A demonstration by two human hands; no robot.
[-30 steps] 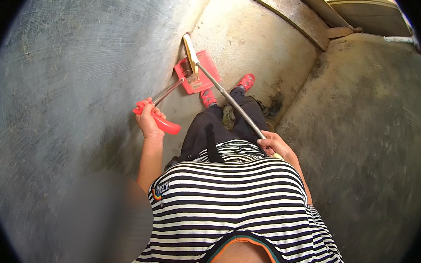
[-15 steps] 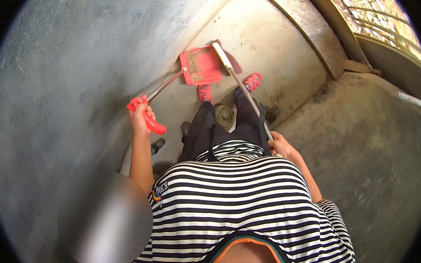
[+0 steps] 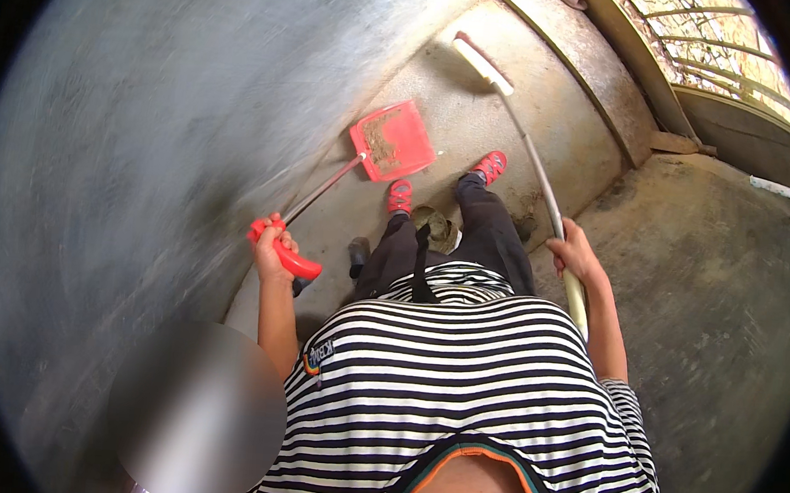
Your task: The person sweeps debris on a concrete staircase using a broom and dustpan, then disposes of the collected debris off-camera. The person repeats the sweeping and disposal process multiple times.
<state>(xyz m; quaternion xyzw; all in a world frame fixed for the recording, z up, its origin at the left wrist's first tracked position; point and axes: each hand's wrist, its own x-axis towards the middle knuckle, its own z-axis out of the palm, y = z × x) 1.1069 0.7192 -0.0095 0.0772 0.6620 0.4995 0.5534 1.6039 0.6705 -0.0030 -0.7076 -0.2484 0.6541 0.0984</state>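
My left hand (image 3: pixel 273 250) is closed round the red grip of a long-handled dustpan (image 3: pixel 410 136). The red pan lies on the floor by the wall, with brown dirt (image 3: pixel 379 145) gathered on its left side. My right hand (image 3: pixel 575 251) grips the pale pole of a broom (image 3: pixel 483 67). The broom's white head is on the floor beyond the dustpan, apart from it and to its right. Its bristles show only as a thin dark edge on the far side.
A grey wall (image 3: pixel 177 94) rises along the left. My feet in red shoes (image 3: pixel 490 167) stand just behind the dustpan. Past my legs are a round, dirty container (image 3: pixel 438 227) and a dark shoe (image 3: pixel 359 253). A raised ledge (image 3: pixel 577 62) and barred opening are at the far right.
The broom head has moved from beside the dustpan to farther away and right. My right hand has come up and outward. The dustpan appears slightly lower and more to the right.
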